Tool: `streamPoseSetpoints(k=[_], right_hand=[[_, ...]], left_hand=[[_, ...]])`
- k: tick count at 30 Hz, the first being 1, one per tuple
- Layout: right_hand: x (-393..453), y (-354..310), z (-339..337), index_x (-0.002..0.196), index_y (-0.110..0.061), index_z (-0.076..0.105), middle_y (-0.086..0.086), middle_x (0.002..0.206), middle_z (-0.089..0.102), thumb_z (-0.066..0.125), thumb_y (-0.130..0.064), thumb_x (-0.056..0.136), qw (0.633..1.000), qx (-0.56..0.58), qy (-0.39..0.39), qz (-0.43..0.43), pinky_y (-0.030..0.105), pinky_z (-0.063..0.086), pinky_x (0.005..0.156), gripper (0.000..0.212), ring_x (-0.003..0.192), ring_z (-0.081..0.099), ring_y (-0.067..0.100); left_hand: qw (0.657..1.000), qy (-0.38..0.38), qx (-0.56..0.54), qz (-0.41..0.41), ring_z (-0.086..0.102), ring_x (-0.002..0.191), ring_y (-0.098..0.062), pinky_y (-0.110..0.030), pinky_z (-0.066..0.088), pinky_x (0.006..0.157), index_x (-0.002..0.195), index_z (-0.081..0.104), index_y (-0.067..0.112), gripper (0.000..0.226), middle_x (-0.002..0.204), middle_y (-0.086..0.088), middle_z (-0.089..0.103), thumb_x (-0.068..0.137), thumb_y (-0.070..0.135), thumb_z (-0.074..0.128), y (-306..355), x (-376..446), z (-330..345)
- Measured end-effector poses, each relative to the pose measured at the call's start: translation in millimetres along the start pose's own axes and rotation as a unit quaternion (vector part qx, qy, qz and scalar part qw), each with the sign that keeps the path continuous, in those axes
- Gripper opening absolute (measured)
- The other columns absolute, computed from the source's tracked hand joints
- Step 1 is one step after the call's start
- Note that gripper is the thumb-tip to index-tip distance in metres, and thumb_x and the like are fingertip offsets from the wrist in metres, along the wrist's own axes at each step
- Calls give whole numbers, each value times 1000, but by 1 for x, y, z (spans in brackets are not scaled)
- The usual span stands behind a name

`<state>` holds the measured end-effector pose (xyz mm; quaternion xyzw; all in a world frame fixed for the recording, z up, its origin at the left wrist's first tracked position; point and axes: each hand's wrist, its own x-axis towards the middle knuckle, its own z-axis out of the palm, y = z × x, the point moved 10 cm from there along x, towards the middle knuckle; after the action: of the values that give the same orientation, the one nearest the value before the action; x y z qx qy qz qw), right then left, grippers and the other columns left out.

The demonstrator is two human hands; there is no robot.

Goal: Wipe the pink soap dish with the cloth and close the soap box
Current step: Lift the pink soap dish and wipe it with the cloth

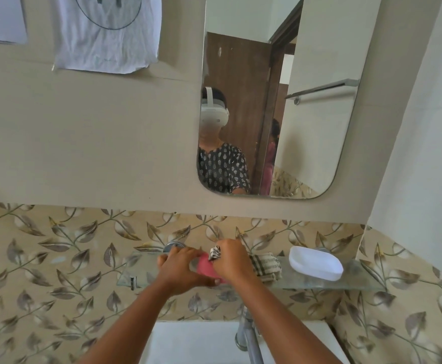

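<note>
you're standing in a home bathroom, at the washbasin. a white basin [193,342] sits at the bottom edge with a metal tap [248,334] rising at its back. above it a narrow glass shelf [319,283] is fixed to the wall on metal brackets, and near its right end lies a white soap box [315,262]. the lower wall is tiled in a leaf pattern [57,258]; the upper wall is plain beige. a rounded mirror [306,127] hangs over the shelf, and in it you can see a towel rail [322,90] and a wooden door [241,88]. a white cloth [107,32] hangs at the top left.
</note>
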<state>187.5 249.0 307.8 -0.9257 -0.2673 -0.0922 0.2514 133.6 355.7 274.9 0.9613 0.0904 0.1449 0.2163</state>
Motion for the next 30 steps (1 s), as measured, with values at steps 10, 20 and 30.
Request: streamPoseSetpoints(k=[10,20,30], right_hand=[[-3,-6,13,81,-21,75,-3,80,74,75,-7,70,983,126,-125,-43,28,59,66,18,70,68,5],[-21,-11,2,86,-22,73,3,95,73,63,5,70,958,195,-202,-52,23,55,60,33,78,67,11],[-8,-11,2,89,-8,72,9,85,69,68,-5,75,997,23,-64,-40,36,58,68,15,76,65,21]], left_hand=[[1000,-10,-17,-6,31,124,-12,-32,19,90,129,50,39,86,136,15,47,53,76,69,-3,4,3],[999,-32,-21,-17,27,128,-13,-34,18,93,131,48,41,96,140,13,45,44,81,57,-1,1,4],[999,-28,-4,-15,28,130,-14,-36,18,96,134,45,40,86,142,14,44,58,74,67,-1,3,5]])
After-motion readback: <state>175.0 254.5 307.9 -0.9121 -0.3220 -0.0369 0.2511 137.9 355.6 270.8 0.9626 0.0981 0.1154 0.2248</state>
